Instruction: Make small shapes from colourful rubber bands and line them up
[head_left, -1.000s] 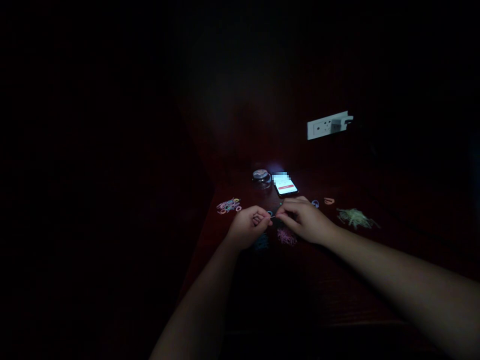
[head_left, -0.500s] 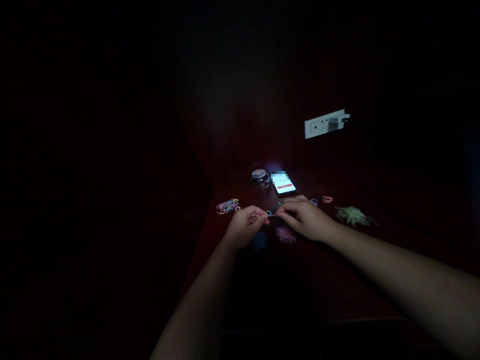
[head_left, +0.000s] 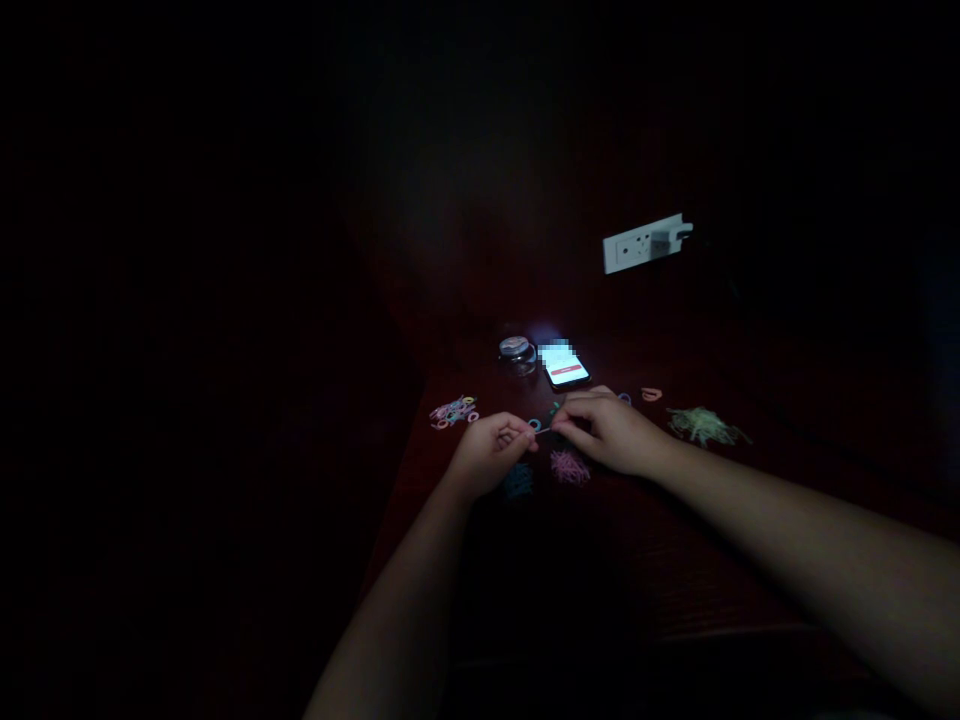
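My left hand [head_left: 491,450] and my right hand [head_left: 604,430] are close together above the dark tabletop, each with thumb and fingers pinched. A thin pale strip [head_left: 543,431] stretches across the small gap between their fingertips. Just below the hands lie a pile of pink strips [head_left: 570,467] and a pile of dark blue-teal strips [head_left: 518,481]. Close behind the fingertips are a light blue ring [head_left: 534,425] and a small green piece [head_left: 554,408]. A purple ring [head_left: 625,399] shows partly beyond my right hand. The strip's material is too small to tell.
A lidded clear jar [head_left: 517,357] stands behind the hands, beside a lit phone [head_left: 566,365]. Mixed coloured pieces [head_left: 454,412] lie at left. An orange loop [head_left: 651,395] and pale green strips [head_left: 705,426] lie at right. A white socket [head_left: 641,246] is on the wall.
The view has shifted slightly, so the jar, phone and socket appear a little further left and up. Both hands keep their pinch on the strip, with hardly any movement.
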